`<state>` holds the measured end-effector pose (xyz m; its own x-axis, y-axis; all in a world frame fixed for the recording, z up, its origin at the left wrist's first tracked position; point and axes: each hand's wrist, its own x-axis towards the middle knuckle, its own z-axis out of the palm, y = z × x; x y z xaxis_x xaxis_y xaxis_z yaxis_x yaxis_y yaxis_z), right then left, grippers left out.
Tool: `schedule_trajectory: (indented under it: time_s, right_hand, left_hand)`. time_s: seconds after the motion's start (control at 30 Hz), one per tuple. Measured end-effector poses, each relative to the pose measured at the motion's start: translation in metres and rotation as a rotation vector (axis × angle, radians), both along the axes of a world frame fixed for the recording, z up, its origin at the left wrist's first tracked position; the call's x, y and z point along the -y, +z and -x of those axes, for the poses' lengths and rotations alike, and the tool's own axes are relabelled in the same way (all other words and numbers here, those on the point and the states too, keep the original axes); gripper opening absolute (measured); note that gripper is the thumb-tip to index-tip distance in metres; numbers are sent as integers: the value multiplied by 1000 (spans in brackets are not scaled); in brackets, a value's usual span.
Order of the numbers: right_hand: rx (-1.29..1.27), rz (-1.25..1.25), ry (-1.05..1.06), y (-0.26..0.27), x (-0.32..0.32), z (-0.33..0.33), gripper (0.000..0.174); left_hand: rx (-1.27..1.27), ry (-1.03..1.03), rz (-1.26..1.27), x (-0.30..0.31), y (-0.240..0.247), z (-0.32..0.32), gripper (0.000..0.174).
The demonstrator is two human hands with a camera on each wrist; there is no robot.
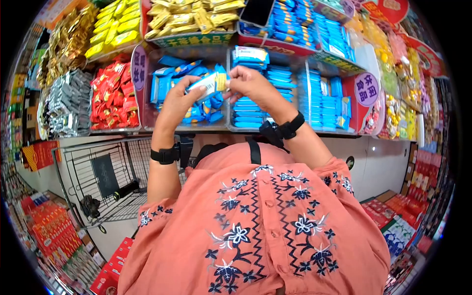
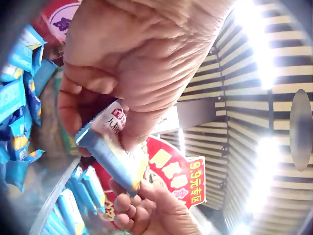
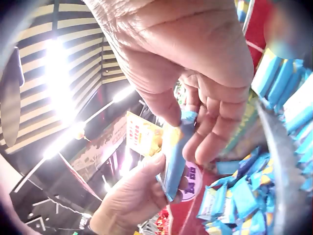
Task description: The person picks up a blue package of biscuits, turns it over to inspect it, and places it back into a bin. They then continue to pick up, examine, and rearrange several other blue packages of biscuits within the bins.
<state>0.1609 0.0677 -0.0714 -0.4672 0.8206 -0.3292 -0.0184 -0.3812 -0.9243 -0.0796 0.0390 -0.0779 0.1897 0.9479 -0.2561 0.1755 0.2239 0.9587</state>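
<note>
A small blue, white and yellow snack packet [image 1: 211, 85] is held up over a clear bin [image 1: 228, 105] of loose blue packets. My left hand [image 1: 174, 104] grips it by one end, thumb lying across its printed white face [image 2: 113, 120]. At the other end, the fingertips of my right hand [image 1: 258, 91] pinch the wrapper's crimped edge, as the right wrist view shows with the packet [image 3: 177, 156] stretched between both hands. Printed characters show on the wrapper in the left wrist view.
Red packets [image 1: 114, 96] fill a bin on the left, and neatly stacked blue packets [image 1: 324, 101] fill bins on the right. Yellow packets [image 1: 115, 24] lie farther back. A dark phone-like slab [image 1: 257, 12] lies at the top. A wire shopping cart [image 1: 105, 172] stands below left.
</note>
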Motion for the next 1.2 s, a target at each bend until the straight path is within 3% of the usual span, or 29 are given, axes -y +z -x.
schedule_trajectory:
  time_s: [0.17, 0.27, 0.3, 0.4, 0.57, 0.67, 0.87, 1.0, 1.13, 1.2]
  right_hand:
    - [104, 175, -91, -23, 14, -39, 31]
    - [51, 141, -196, -27, 12, -55, 32]
    - [22, 143, -238, -31, 9, -61, 33]
    - [-55, 238, -357, -49, -3, -79, 32]
    - [-52, 260, -521, -80, -11, -100, 35]
    - [-111, 262, -596, -84, -16, -113, 36]
    - [-72, 305, -503, -87, -12, -104, 31]
    - [-42, 351, -458, -89, -4, -85, 27]
    - [225, 335, -335, -84, 1, -82, 37]
    - [394, 289, -237, -94, 0, -86, 51]
  left_hand:
    - [-141, -199, -66, -21, -26, -42, 32]
    - [-128, -263, -66, -40, -23, -78, 34]
    - [-105, -251, -45, -48, -33, -87, 36]
    - [-318, -145, -355, -62, -43, -101, 39]
    - [-149, 57, -256, -64, -51, -65, 38]
    - [-193, 163, -197, -56, -66, -18, 38]
    - [-258, 240, -64, -30, -65, 18, 37]
    - [-169, 264, -42, -21, -79, 19, 36]
    - [-326, 262, -72, -21, -83, 27, 40]
    - [-553, 231, -198, -24, -96, 48, 43]
